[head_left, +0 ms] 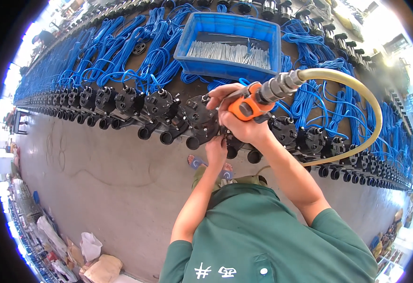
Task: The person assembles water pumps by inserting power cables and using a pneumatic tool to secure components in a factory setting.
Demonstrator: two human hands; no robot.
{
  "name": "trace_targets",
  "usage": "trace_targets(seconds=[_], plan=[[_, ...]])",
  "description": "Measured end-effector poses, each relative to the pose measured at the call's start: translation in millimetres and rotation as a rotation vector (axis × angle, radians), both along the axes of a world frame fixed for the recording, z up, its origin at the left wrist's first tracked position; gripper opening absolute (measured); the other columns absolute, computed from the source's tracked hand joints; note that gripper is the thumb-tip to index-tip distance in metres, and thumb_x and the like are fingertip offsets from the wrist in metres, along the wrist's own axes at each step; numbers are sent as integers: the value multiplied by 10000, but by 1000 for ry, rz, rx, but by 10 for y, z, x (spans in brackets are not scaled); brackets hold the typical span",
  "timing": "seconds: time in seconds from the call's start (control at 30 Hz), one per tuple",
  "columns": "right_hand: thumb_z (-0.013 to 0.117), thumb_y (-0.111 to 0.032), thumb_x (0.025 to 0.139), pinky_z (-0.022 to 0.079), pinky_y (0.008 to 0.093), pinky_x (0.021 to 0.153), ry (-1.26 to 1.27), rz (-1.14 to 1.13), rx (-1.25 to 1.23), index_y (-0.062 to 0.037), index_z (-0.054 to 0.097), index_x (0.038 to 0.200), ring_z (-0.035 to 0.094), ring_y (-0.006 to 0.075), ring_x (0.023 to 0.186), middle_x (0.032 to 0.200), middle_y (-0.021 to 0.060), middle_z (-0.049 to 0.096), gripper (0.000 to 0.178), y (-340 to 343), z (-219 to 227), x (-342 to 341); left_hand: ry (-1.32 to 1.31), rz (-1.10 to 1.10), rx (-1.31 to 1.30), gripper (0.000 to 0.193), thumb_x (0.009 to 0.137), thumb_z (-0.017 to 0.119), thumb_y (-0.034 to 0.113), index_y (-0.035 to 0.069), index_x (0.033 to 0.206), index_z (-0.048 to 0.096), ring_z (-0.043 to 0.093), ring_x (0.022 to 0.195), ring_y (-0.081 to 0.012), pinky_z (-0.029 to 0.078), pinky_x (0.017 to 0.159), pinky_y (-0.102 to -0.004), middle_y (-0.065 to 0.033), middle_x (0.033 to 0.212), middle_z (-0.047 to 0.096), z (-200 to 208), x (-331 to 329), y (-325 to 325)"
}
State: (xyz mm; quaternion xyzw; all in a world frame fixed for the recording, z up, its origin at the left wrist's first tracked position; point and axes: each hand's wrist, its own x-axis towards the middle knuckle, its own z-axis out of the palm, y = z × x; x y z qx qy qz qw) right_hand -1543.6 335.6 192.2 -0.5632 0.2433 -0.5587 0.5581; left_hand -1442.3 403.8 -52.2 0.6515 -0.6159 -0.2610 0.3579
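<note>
My right hand (242, 128) is wrapped round an orange air-powered driver (250, 104). A yellowish air hose (375, 106) runs from the metal coupling on top of the tool and loops down to the right. The tool's tip is hidden behind my hand, at a black pump-like unit (200, 113) on the table's near edge. My left hand (216, 149) is at the lower right side of that unit, its fingers closed close below the right hand. Whatever those fingers hold is hidden.
Similar black units (161, 106) line the table edge on both sides, short round pipes facing me. Coiled blue cables (135, 52) lie behind them. A blue bin (232, 70) with many thin pale rods stands beyond my hands. Bags (103, 269) lie on the floor at lower left.
</note>
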Motion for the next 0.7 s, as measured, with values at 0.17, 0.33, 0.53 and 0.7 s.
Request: trace_targets(seconds=[0.17, 0.33, 0.53, 0.7], plan=[[610, -1, 722, 550, 286, 690, 66, -49, 18, 10, 676, 1024, 689, 142, 787, 876, 92, 713, 309, 99, -133, -165, -39, -36, -63, 170, 879, 625, 97, 14, 1002, 708, 649, 798, -402, 515, 714, -481, -183, 908, 677, -134, 17, 9], [627, 6, 718, 564, 287, 688, 179, -27, -60, 18, 665, 927, 680, 138, 733, 796, 79, 695, 214, 81, -380, -121, -110, -48, -70, 78, 855, 638, 83, 11, 869, 662, 646, 774, -403, 511, 683, -492, -170, 838, 660, -91, 9, -7], [610, -6, 756, 560, 267, 723, 100, -30, -98, 18, 673, 1086, 684, 129, 802, 906, 108, 721, 337, 23, -341, -102, -123, -301, -22, 94, 843, 658, 95, 24, 869, 715, 680, 737, -369, 534, 677, -456, -195, 798, 676, 621, 273, -64], [611, 6, 756, 540, 245, 606, -12, -323, -130, 42, 653, 1127, 637, 111, 655, 930, 159, 701, 375, 228, 187, -852, -82, -344, -65, 115, 872, 682, 102, 3, 911, 727, 673, 691, -244, 528, 677, -355, -163, 800, 697, 2630, 537, -1105]])
